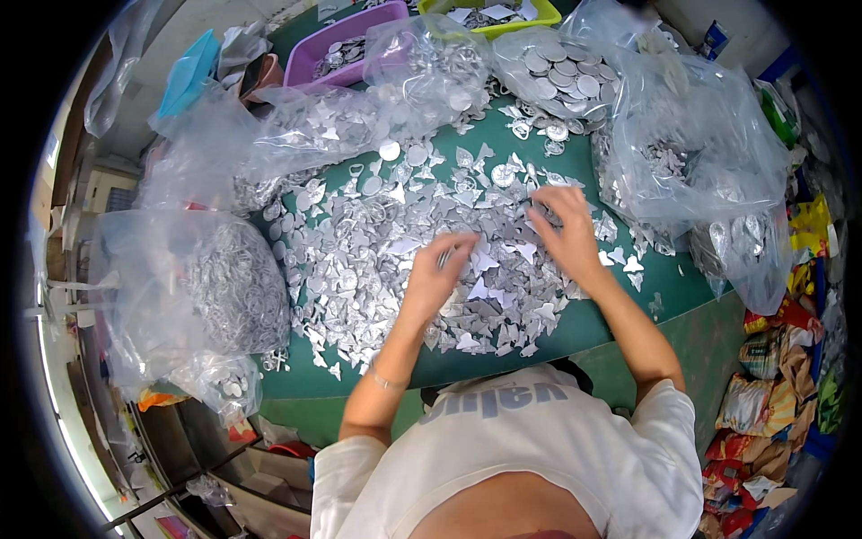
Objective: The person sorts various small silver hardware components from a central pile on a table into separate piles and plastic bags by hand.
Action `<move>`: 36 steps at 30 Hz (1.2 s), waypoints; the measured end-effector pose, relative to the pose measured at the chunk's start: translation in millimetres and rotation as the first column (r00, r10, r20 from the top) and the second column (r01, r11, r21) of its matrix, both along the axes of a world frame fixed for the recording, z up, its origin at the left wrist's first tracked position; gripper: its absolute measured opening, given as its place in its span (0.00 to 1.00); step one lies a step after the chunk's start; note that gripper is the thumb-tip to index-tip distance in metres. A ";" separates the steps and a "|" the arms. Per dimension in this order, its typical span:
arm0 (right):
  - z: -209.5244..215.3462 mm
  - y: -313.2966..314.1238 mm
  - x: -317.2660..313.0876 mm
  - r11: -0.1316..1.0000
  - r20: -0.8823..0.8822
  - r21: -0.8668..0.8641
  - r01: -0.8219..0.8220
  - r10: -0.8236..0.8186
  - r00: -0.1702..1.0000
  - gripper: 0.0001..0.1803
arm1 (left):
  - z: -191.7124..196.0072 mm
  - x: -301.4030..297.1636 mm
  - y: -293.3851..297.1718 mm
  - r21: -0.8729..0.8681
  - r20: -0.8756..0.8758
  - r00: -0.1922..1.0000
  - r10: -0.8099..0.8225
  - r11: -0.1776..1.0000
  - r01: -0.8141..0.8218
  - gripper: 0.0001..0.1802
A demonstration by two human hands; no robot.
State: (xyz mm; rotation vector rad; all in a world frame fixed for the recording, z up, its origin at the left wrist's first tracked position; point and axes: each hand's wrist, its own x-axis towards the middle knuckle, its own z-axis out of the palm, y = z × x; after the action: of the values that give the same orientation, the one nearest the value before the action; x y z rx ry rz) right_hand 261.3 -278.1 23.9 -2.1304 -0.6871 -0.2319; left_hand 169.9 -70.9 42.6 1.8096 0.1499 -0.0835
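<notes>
A broad heap of small flat silver metal pieces (368,278) covers much of the green table (646,278). Many are leaf-like or pointed; some are round discs. Over the middle of the heap is my left hand (438,269), its fingers turned to the right and smeared by motion. Whether it pinches a piece cannot be made out. My right hand (567,234) hovers above the heap's right side, thumb apart from the bent fingers, with nothing visible in it. A few pale pieces (485,289) lie between and below the two hands.
Clear plastic bags of silver pieces stand left (238,287), at the back (422,67) and right (691,144). One back bag holds round discs (570,79). Behind are a purple basin (301,61) and a yellow-green tray (539,20). Coloured packages (754,404) pile up at right.
</notes>
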 end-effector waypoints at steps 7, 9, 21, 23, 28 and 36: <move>-41.7 9.8 88.6 0.942 0.110 -0.101 0.320 -0.309 0.945 0.28 | -36.0 131.0 -29.3 0.648 0.136 0.983 -0.126 0.762 0.008 0.20; -49.6 10.5 104.8 0.897 0.152 -0.133 0.422 -0.403 0.903 0.29 | -40.8 138.5 -33.3 0.663 0.066 0.985 -0.157 0.745 0.074 0.21; -79.9 28.6 121.5 0.870 0.235 -0.189 0.456 -0.411 0.881 0.36 | -34.3 125.8 -10.9 0.220 0.122 0.990 -0.072 0.975 0.044 0.10; -67.6 31.0 114.8 0.939 0.157 -0.029 0.344 -0.335 0.929 0.31 | -18.3 127.4 5.4 -0.013 -0.237 0.964 -0.124 0.992 0.124 0.09; -36.8 49.3 108.0 0.836 0.144 -0.382 0.393 -0.366 0.919 0.32 | -15.4 151.5 42.5 -0.556 -0.275 0.960 0.056 0.805 -0.206 0.14; -2.5 124.9 162.5 0.960 0.374 -0.128 0.251 -0.187 0.908 0.36 | -7.4 197.9 90.5 -0.765 -0.153 0.944 0.294 0.570 -0.301 0.24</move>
State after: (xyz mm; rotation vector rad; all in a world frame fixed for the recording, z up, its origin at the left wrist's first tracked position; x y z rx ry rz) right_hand 423.8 -153.3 21.4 -2.3611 -0.6916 -0.7240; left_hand 367.7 19.6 35.2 0.8700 0.3667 0.0818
